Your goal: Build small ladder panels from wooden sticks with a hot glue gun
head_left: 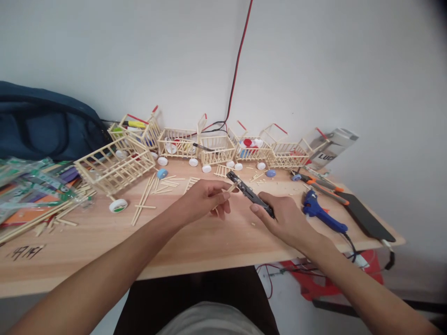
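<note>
Above the wooden table [206,251], my left hand [206,197] pinches a short thin wooden stick [232,187] between thumb and fingers. The stick's far end meets the side of a long dark metal hand tool [248,191]; whether it lies in or against the tool I cannot make out. My right hand [284,216] is wrapped round the near end of that tool, which slants up and left. Behind my hands, small carts made of sticks, such as the tilted cart [117,163] with a white bottle-cap wheel [118,205], line the wall.
On the right lie a blue glue gun [323,214], orange-handled pliers [326,188] and a black phone-like slab [365,216]. Loose sticks [143,200] and a blue cap [162,173] are left of my hands. Plastic packets [31,186] and a blue bag [49,123] fill the far left.
</note>
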Demonstrator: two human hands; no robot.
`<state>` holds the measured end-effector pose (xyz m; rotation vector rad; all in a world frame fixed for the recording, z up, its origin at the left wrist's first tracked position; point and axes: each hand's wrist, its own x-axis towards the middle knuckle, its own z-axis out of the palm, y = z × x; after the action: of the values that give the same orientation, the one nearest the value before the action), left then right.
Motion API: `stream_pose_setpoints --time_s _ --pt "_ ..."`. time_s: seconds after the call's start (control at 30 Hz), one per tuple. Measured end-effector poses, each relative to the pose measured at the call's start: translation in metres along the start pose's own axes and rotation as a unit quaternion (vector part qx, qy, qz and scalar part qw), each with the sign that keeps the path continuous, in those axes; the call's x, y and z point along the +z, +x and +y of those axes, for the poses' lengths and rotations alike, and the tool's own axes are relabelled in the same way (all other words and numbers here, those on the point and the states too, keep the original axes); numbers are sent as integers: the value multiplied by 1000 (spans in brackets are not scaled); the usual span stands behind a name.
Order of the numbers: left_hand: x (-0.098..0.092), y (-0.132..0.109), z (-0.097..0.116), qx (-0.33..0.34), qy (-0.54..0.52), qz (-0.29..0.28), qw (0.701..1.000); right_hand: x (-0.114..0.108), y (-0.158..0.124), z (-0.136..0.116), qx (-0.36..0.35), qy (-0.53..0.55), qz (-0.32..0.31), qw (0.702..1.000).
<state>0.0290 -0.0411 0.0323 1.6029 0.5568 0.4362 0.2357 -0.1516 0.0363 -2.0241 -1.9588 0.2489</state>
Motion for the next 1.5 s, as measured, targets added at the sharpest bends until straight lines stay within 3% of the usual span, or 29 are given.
stream_pose_setpoints --time_s 0.17,0.33,0.5,0.67,0.87,1.2,1.5 --pt "2 4 -6 -17 19 68 997 -1 1 0 8 -23 -9 1000" --pt "1 6 -8 28 67 135 988 -3 -1 -3 6 -1 -31 1000" --pt "1 4 -5 18 75 137 988 -5 0 -6 4 24 -46 999" --pt "5 7 -12 42 153 164 974 -4 1 -6 10 29 -62 998" --pt "11 10 -21 9 162 138 977 -5 -1 -3 46 20 -109 993" --pt "16 12 -29 38 48 94 994 -11 -3 -6 81 77 -143 983" --pt "13 7 -20 -27 -124 28 992 -14 -2 -2 63 117 -157 978"
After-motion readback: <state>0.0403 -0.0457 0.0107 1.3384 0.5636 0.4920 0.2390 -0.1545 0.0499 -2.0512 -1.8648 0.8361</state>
